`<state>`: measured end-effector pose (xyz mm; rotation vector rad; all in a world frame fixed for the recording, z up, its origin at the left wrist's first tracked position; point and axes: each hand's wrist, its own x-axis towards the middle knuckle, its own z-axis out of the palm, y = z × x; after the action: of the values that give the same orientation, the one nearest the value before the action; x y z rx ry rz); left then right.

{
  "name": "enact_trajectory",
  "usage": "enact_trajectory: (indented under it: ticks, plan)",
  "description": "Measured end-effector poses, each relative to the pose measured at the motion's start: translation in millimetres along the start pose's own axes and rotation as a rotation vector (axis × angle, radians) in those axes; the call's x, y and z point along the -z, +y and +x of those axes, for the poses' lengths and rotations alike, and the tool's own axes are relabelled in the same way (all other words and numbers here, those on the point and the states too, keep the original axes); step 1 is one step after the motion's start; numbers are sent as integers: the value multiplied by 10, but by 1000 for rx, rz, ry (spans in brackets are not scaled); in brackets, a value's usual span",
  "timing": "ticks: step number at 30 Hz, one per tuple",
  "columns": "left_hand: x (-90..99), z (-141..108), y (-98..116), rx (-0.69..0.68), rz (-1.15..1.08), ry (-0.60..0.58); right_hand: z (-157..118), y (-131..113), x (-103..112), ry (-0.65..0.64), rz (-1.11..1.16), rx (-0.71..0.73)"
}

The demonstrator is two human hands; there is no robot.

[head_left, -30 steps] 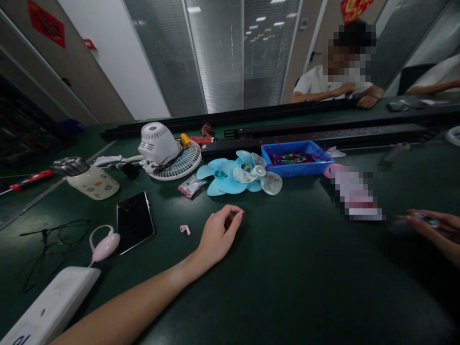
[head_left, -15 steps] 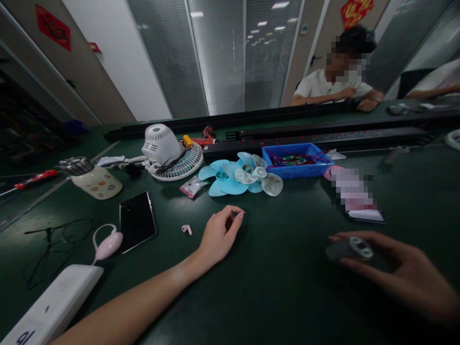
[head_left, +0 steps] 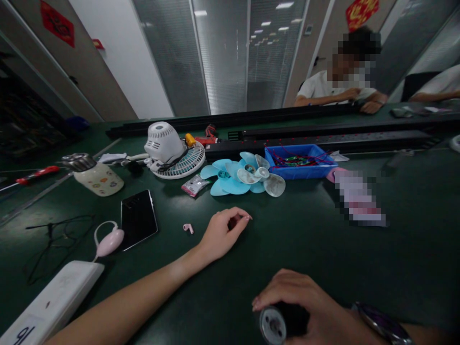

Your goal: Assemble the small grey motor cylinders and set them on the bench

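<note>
Green table [head_left: 323, 249], right hand [head_left: 305, 306] nearer, gripping apparently motor [head_left: 278, 323]

Green table [head_left: 323, 249], phone [head_left: 138, 219], fan blades [head_left: 230, 178], blue bin [head_left: 300, 170]

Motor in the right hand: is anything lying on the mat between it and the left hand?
Nothing visible does. The right hand grips the motor near the table's front edge; only bare green mat lies between it and the left hand. The pink earbud sits off to the left hand's far side.
</note>
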<state>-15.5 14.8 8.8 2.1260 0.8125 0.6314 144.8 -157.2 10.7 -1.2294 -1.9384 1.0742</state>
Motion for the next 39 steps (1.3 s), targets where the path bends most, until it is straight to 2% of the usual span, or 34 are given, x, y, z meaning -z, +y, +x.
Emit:
enact_trajectory:
  ticks: [3, 6, 8, 10, 13, 23, 29, 31, 33, 36, 39]
  plan:
    - [127, 7, 157, -33, -209, -146, -4, 7, 7, -8, 47, -36]
    - [278, -53, 390, -122, -361, -498, 13, -3, 16, -24, 60, -41]
    - [350, -120, 529, -164, -332, -715, 28, -4, 17, -16, 74, -19]
    - [379, -184, 624, -189, -257, -818, 40, 4, 11, -4, 101, 10]
    - [357, -238, 675, -222, -169, -856, 47, 26, 1, 10, 111, 17]
    - [216, -242, 576, -308, -136, -817, 72, -3, -2, -22, 111, -2]
    - [294, -240, 663, -250, -133, -814, 46, 29, -9, -1, 86, 17]
    - [330, -192, 649, -195, -168, -708, 40, 20, 5, -15, 61, 1]
    - [332, -111, 549, -136, -180, -519, 40, -1, 25, -30, 63, -17]
    - [253, 31, 249, -82, -81, -206, 49, -33, 49, -37, 75, -6]
    - [137, 119, -56, -42, 38, -35, 59, -44, 61, -25, 79, 10]
